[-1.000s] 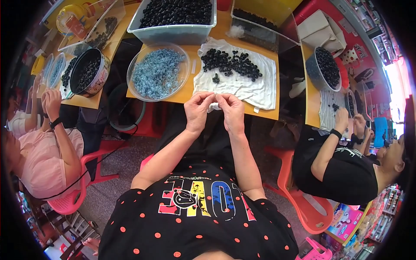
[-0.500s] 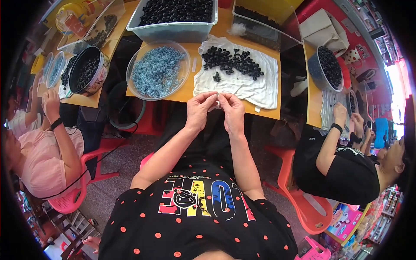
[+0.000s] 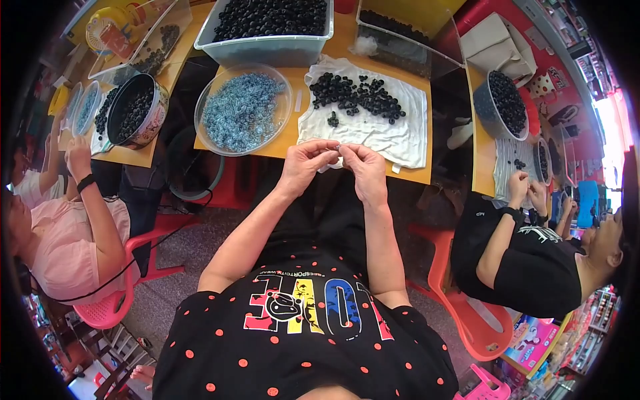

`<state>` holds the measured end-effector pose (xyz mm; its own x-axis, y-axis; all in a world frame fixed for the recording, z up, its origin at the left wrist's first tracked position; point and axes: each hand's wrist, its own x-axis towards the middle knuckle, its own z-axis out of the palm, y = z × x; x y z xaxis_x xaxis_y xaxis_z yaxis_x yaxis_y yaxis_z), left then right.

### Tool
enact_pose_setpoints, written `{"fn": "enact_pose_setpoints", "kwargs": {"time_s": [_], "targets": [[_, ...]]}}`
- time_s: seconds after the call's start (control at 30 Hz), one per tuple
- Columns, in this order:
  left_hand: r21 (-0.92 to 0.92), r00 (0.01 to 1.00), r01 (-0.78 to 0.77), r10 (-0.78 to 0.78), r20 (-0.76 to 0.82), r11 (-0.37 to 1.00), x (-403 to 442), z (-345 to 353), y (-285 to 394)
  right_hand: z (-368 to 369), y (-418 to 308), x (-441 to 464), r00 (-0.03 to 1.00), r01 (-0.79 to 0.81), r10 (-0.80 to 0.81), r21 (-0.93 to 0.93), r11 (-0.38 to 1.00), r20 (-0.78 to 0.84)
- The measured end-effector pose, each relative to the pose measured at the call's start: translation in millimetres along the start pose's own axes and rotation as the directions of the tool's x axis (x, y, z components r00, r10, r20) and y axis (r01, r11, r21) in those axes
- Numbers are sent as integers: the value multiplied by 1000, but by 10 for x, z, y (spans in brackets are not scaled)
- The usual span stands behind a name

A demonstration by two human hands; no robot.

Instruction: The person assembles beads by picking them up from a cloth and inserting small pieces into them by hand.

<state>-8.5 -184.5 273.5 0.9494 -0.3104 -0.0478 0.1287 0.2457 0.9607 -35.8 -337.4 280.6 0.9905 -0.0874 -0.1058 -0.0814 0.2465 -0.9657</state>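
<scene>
My left hand (image 3: pixel 308 163) and my right hand (image 3: pixel 365 171) meet fingertip to fingertip at the front edge of the white cloth (image 3: pixel 400 145). Both are pinched closed around something too small to make out. Small black pieces (image 3: pixel 360 97) lie scattered on the cloth, beyond my hands. Left of the cloth, a round clear tray (image 3: pixel 288 110) holds many small bluish clear pieces (image 3: pixel 243 110). A large clear bin (image 3: pixel 267 51) full of black pieces stands behind the tray.
A clear box (image 3: pixel 400 57) stands at the back right of the wooden table (image 3: pixel 417 175). Co-workers sit left (image 3: pixel 73 247) and right (image 3: pixel 533 267) at other tables, with a dark bowl (image 3: pixel 160 110) and a tub (image 3: pixel 490 113) of black pieces. A red chair (image 3: pixel 467 320) stands at right.
My right hand has shifted slightly right and turned, its fingertips still against those of my left hand. The right co-worker's hands have moved a little.
</scene>
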Motion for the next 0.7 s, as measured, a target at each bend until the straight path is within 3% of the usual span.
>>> {"fn": "enact_pose_setpoints", "kwargs": {"time_s": [0.03,0.07,0.13,0.27,0.37,0.47,0.53,0.57,0.63,0.67,0.7], "targets": [[-32,1000,-30,30,2,999,-16,14,-1,-14,35,-5,999,-42,39,194,980,18],[-32,1000,-28,28,5,999,-27,19,1,-33,69,-13,999,-42,40,195,980,15],[192,981,-192,196,-3,962,-52,27,47,-12,82,-37,990,-139,133,361,922,41],[168,986,-153,160,-34,974,-61,34,38,54,21,-85,995,-98,90,330,939,39],[90,991,-122,127,-52,988,-55,29,33,145,0,-122,1000,20,-17,260,965,-15],[7,993,-96,97,-71,995,-69,18,35,200,-8,-154,993,111,-104,142,984,-57],[-71,996,-15,8,-89,997,-64,3,-16,216,-27,-169,959,221,-265,-309,925,-106],[-72,996,-15,9,-89,997,-69,-3,-40,229,-44,-187,958,222,-265,-310,925,-105],[-181,995,35,-51,-83,983,-80,-9,-55,308,-153,-229,884,364,-467,-576,732,-34],[-182,995,35,-50,-83,983,-81,-17,-61,305,-140,-223,884,365,-467,-577,731,-34],[-197,994,64,-79,-72,978,-80,-22,-56,296,-109,-204,838,425,-545,-634,646,7]]}}
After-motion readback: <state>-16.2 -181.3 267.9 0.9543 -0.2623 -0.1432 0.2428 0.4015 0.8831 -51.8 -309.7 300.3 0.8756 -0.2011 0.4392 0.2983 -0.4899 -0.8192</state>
